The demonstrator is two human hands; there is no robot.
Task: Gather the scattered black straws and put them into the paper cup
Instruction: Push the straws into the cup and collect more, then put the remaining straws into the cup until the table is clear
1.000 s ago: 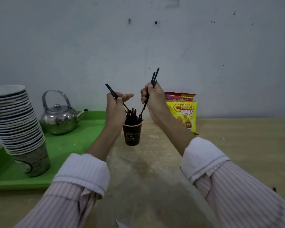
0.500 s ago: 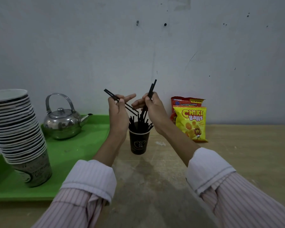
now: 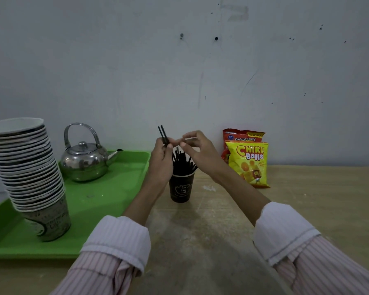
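A dark paper cup [image 3: 181,189] stands on the wooden table, with several black straws [image 3: 182,160] sticking up out of it. My left hand [image 3: 161,161] is just left of the cup and pinches two black straws [image 3: 163,134] that point up above its fingers. Above and right of the cup, my right hand [image 3: 199,150] has its fingers loosely curled and shows no straw in it; its fingertips nearly meet my left thumb.
A green tray [image 3: 107,201] on the left carries a steel kettle [image 3: 84,158] and a leaning stack of paper cups [image 3: 28,173]. Two snack bags [image 3: 248,160] lean against the wall on the right. Bare wooden table [image 3: 211,241] lies in front.
My right hand no longer holds its straws, and the cup looks fuller. My left hand has turned its straws from slanted to nearly upright. The hands have come closer together over the cup.
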